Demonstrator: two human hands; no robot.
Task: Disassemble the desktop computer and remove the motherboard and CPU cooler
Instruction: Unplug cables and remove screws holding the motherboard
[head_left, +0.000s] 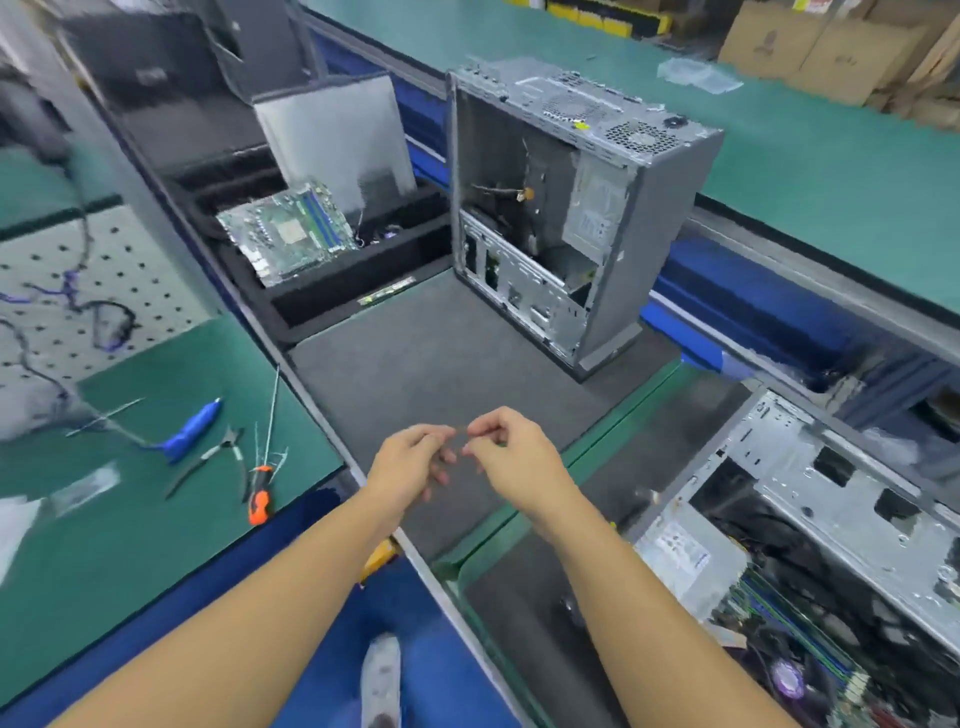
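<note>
An opened grey computer case (613, 218) stands upright on the dark mat (415, 364), its inside mostly bare with loose cables hanging. A green motherboard (291, 234) lies tilted in a black foam tray (332, 301) to the left of it. My left hand (410, 462) and my right hand (509, 447) meet above the mat's near part, fingertips pinching a tiny object (461, 430) between them; it is too small and blurred to name. A second open case (810, 545) with its board and purple-lit cooler fan (787, 680) lies at the lower right.
On the green mat at left lie a blue-handled tool (192, 428), pliers (218, 457) and an orange-handled screwdriver (260, 493). A perforated panel with cables (78, 301) is further left. A grey side panel (337, 140) leans behind the tray. Cardboard boxes (831, 47) stand at the far right.
</note>
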